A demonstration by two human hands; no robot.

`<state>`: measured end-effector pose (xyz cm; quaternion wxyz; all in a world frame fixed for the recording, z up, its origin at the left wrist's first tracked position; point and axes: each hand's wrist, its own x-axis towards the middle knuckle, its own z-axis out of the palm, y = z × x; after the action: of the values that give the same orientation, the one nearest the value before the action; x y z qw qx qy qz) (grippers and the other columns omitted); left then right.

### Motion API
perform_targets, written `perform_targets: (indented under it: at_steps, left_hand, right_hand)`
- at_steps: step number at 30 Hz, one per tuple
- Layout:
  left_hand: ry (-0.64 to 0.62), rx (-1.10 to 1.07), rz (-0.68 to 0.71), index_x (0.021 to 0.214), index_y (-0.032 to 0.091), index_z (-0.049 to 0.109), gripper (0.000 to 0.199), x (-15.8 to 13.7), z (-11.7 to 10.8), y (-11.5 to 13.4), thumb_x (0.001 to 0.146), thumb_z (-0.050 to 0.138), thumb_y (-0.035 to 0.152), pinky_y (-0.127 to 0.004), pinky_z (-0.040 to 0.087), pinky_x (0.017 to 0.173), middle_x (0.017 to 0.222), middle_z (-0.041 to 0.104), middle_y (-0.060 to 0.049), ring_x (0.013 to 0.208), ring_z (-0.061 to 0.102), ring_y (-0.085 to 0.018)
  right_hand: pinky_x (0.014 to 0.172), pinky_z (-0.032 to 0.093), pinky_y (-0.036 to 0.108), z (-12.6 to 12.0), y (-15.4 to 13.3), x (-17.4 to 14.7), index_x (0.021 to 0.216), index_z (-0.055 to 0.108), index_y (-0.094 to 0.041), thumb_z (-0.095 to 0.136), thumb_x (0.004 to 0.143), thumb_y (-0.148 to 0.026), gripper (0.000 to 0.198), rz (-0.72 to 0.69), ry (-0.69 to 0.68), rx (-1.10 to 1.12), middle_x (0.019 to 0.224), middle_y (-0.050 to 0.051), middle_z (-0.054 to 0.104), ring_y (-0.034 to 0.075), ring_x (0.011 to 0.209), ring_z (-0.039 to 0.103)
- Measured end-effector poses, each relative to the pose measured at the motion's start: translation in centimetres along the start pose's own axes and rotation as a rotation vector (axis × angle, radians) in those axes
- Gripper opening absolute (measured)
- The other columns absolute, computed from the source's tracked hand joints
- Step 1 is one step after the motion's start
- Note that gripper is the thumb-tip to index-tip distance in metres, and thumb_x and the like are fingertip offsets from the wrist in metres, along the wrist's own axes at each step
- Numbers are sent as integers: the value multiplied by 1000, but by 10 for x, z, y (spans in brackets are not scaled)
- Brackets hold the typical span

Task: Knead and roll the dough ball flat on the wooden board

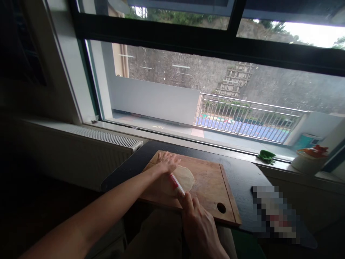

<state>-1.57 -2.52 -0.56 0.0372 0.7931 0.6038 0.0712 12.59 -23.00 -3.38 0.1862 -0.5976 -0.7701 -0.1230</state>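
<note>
A thin, round sheet of dough (185, 177) lies flat on a wooden cutting board (206, 180). Across its left part runs a slim rolling pin (175, 182) with a red and white label, slanting from far left to near right. My right hand (198, 219) is closed around the pin's near end, low at the board's front edge. Over the far end rests my left hand (167, 162), fingers stretched out and palm down; that end of the pin is hidden under it.
The board sits on a dark table (237, 172) beneath a large window. A radiator (107, 142) stands at left. On the sill at right are a green item (266, 156) and a pale pot (308, 162). A blurred-out object (277, 212) lies at the table's right.
</note>
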Motion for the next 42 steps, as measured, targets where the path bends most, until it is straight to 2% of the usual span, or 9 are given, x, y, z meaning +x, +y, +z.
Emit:
perform_targets:
  at_steps: [3,7,13,17,23,28,32,36,42]
  left_hand:
    - [25,-11,-16,120,23,46,60,7,-1,7,83,14,58,-57,8,99,129,47,-10,125,27,-30]
    - [29,6,-3,110,21,52,58,23,2,20,82,18,58,-57,16,97,117,54,-12,117,36,-30]
    - [25,43,80,115,21,50,54,44,13,32,82,23,55,-57,9,100,126,48,-11,124,27,-30]
    - [11,39,115,121,22,46,58,38,12,29,82,20,57,-56,10,101,129,46,-11,127,25,-28]
    - [-2,18,110,125,28,43,55,19,7,9,84,19,55,-54,14,100,135,42,-5,126,28,-29]
    - [26,4,75,134,23,33,67,3,9,-11,82,15,61,-50,14,102,139,36,-7,128,26,-29]
    - [49,-15,43,136,25,30,70,-9,9,-23,80,13,65,-50,12,103,139,36,-7,129,25,-28]
    - [26,-23,-4,135,24,32,72,-9,7,-20,79,15,66,-51,13,102,138,38,-8,128,27,-29]
    - [69,4,-29,123,24,46,61,15,10,4,81,21,61,-53,17,98,129,48,-11,121,36,-30]
  right_hand:
    - [49,34,21,-7,5,3,120,40,-19,41,85,-19,34,31,-47,112,87,4,59,13,64,59]
    - [52,33,20,-17,13,7,115,43,-23,37,88,-22,28,55,-83,222,86,1,60,12,66,59]
    - [53,35,20,-10,17,9,116,42,-20,37,88,-23,28,103,-86,158,88,4,61,12,66,59]
    - [51,35,21,-4,13,7,119,40,-16,41,85,-19,34,71,-65,38,86,6,59,14,66,58]
    - [51,37,22,-3,0,0,121,39,-15,38,81,-6,41,-3,-15,-78,82,6,56,14,63,56]
    - [47,35,22,12,-6,-5,125,36,-14,43,79,-8,47,-19,81,-161,75,4,55,15,59,54]
    - [45,33,21,15,-8,-6,126,35,-15,43,79,-9,48,-35,112,-171,74,4,55,14,57,53]
    - [46,33,21,2,-8,-3,123,36,-16,40,81,-10,43,-35,21,-80,78,4,56,13,58,56]
    - [46,32,20,-4,-1,-1,116,39,-18,39,86,-22,30,44,-80,77,83,4,58,12,60,59]
